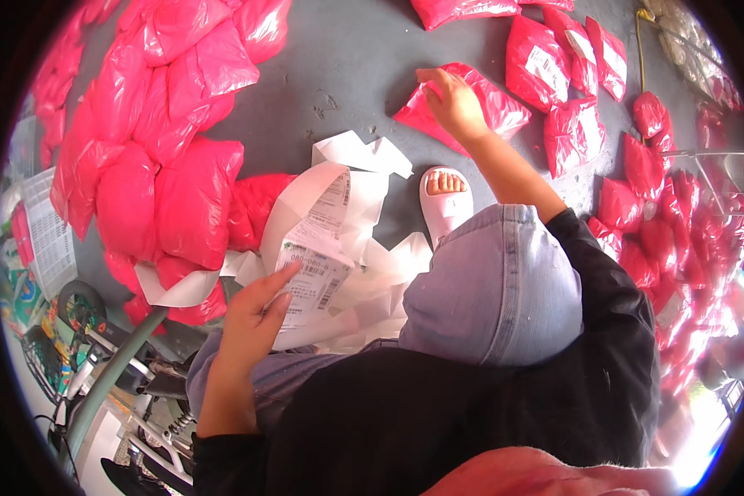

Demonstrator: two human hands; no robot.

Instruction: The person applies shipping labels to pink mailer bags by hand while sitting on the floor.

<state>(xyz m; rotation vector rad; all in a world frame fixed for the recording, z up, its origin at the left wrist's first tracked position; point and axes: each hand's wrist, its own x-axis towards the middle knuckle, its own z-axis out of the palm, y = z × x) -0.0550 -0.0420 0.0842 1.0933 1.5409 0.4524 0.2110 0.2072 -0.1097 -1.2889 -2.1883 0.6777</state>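
Note:
My left hand (252,318) pinches a strip of white printed labels (310,277) between thumb and fingers. The strip carries barcodes and curls down in folds of white backing paper (372,194) between my legs. My right hand (453,103) reaches forward over a bright pink plastic parcel bag (496,116) lying flat on the floor. Its fingers stretch out toward the bag's far left edge, resting on or just above it; contact is hard to make out. No label shows on the visible part of that bag.
A tall heap of pink parcel bags (174,107) stands at left. Several labelled pink bags (537,62) lie at far right, with more piled (645,223) near the right rim. My white slipper (446,202) is on the grey floor (331,74). A wheeled metal frame (99,347) sits at lower left.

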